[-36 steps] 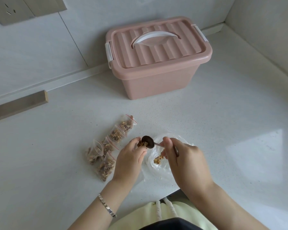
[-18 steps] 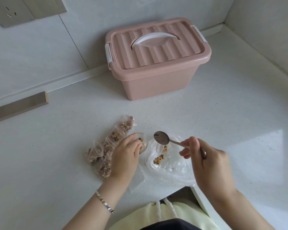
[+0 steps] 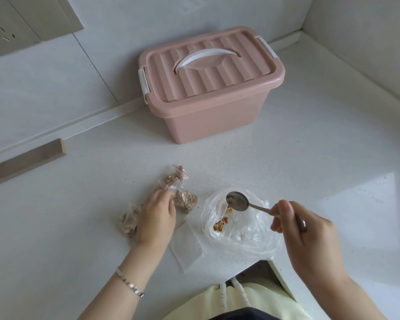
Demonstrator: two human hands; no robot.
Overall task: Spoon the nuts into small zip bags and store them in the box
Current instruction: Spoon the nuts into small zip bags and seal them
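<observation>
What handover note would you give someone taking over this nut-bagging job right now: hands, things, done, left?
Left hand pinches a nut-filled small clear zip bag beside the pile of filled zip bags.
Right hand holds the empty metal spoon over the large clear plastic bag, which has few nuts inside.
Done: several bags filled.
Left: fill the flat empty zip bag, open the closed pink plastic box, store all bags.

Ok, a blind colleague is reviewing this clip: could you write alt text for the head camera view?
A person's right hand holds an empty spoon over a clear plastic bag with a few nuts in it, while the left hand touches small filled zip bags on a white counter. A closed pink box stands behind them.
</observation>
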